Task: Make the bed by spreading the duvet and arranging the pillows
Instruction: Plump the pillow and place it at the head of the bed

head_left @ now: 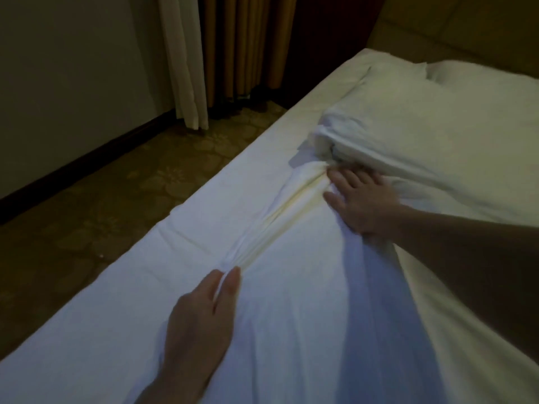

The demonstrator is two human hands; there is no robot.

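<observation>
Left hand [201, 313] lies low on the white duvet [291, 330], thumb and forefinger pinching the near end of a gathered ridge of fabric [274, 220]. Right hand [358, 199] reaches in from the right, fingers spread fairly wide and flat, pressing the far end of the same ridge; whether any finger curls under the cloth cannot be told. Ridge runs taut and diagonal between the two hands. Duvet covers the near part of the bed [204, 205], reaching its left edge. Pillow [423, 135] lies at the head end, upper right, its near corner bunched just beyond the right fingertips. Second pillow [478, 74] partly visible behind it, against the padded headboard [455, 30]. Left of the bed: patterned carpet [116, 182], dark skirting along a pale wall [73, 68], white curtain [183, 59] hanging beside a brown one [248, 45]. Light dim; fine detail blurred.
</observation>
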